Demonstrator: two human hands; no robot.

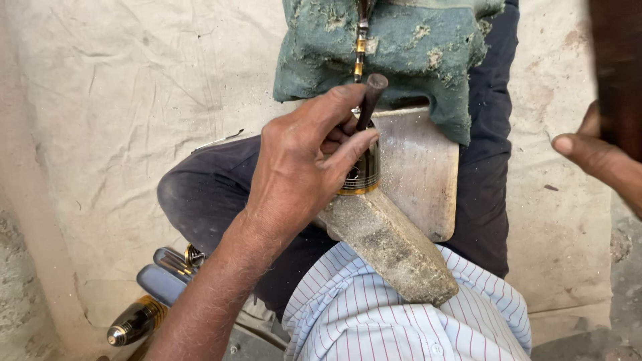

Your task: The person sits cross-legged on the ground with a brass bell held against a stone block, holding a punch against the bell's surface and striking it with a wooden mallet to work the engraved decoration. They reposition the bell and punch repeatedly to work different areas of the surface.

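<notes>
My left hand (304, 157) pinches a thin dark metal punch (372, 93) upright against a small black cup-shaped piece with brass bands (364, 175). That piece sits on the end of a rough wooden beam (391, 244), which leans from my lap up onto a worn flat board (421, 167). At the right edge, my right hand (602, 157) is raised and gripping a dark wooden block (618, 67); only its thumb and part of its palm show.
A dusty green cloth (414, 47) covers the knee beyond the board, with a thin brass-banded rod (361, 47) lying on it. A black and brass bullet-shaped piece (134, 323) and some tools (175, 262) lie at lower left on the pale sheet (120, 120).
</notes>
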